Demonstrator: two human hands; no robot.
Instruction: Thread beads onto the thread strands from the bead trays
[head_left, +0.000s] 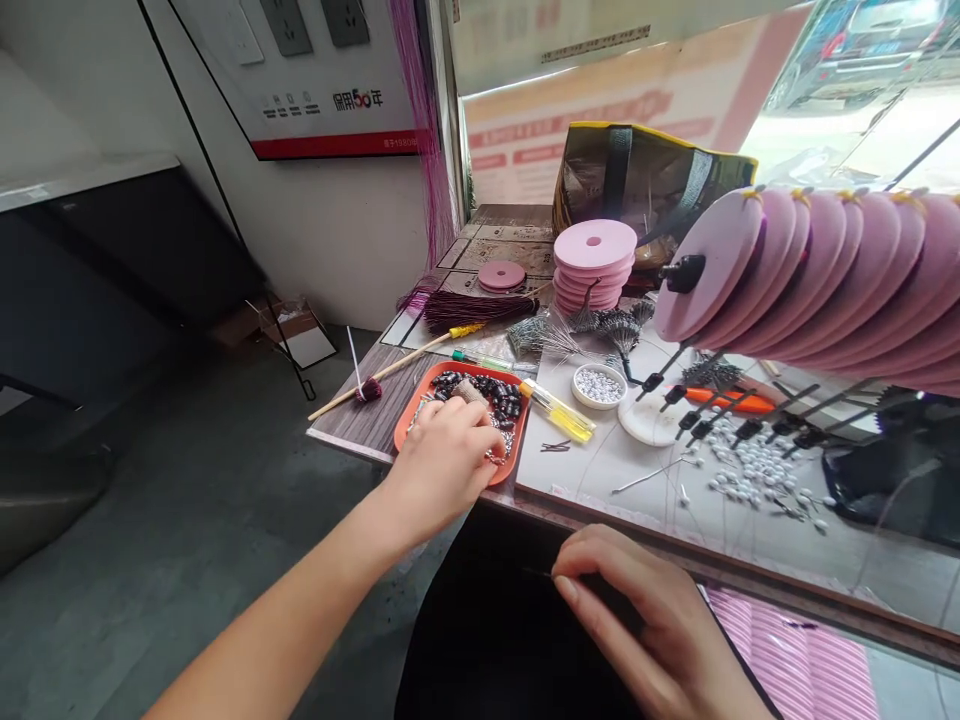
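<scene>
My left hand (448,450) reaches into a small orange tray (403,418) at the table's front left edge. Its fingers are bent down and drawn together among the small silvery pieces; whatever is between the fingertips is hidden. Black, shiny beads or swivel-like parts (504,396) fill the tray's far side, with a tan cylindrical piece (471,391) beside them. My right hand (637,610) is held over my dark lap, just below the table edge. Thumb and forefinger are pinched together, and a thin, dark sliver sticks out to the left, too fine to name.
Right of the tray lie a yellow-handled tool (559,412), a white dish of beads (599,386) and scattered white beads (750,462). Pink foam discs (712,265) hang on a rod at right; more pink discs (595,262) are stacked behind. A wooden stick (405,368) overhangs the left edge.
</scene>
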